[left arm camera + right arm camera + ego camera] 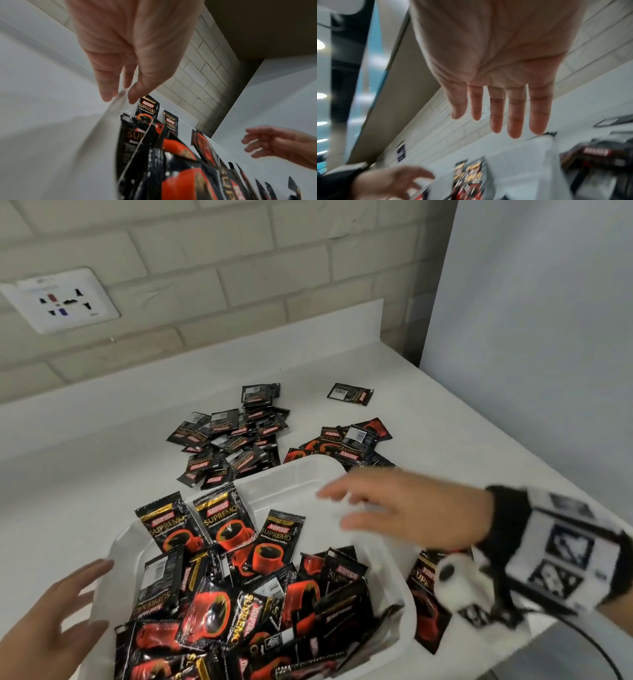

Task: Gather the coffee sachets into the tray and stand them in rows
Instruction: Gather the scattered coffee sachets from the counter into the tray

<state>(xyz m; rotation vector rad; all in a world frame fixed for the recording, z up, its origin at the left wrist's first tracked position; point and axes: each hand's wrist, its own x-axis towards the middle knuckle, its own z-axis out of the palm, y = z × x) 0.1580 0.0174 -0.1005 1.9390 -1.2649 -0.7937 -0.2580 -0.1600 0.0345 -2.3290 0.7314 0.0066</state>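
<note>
— Sachets: where do they lie, largest group first?
— Tray [390,583], translucent white, holds a jumbled heap [239,604]; three sachets [222,522] stand upright along its far end. Beyond it, on the white surface [85,474], two loose piles [233,446] (mostly face down), one stray sachet [350,394] farther back, and a few more [428,604] just beside the tray's right wall.
— Hands?
— Right hand [407,508] hovers above the tray's far right corner, fingers straight and spread, holding nothing. Left hand [58,611] is spread open at the tray's left rim, empty; contact cannot be confirmed.
</note>
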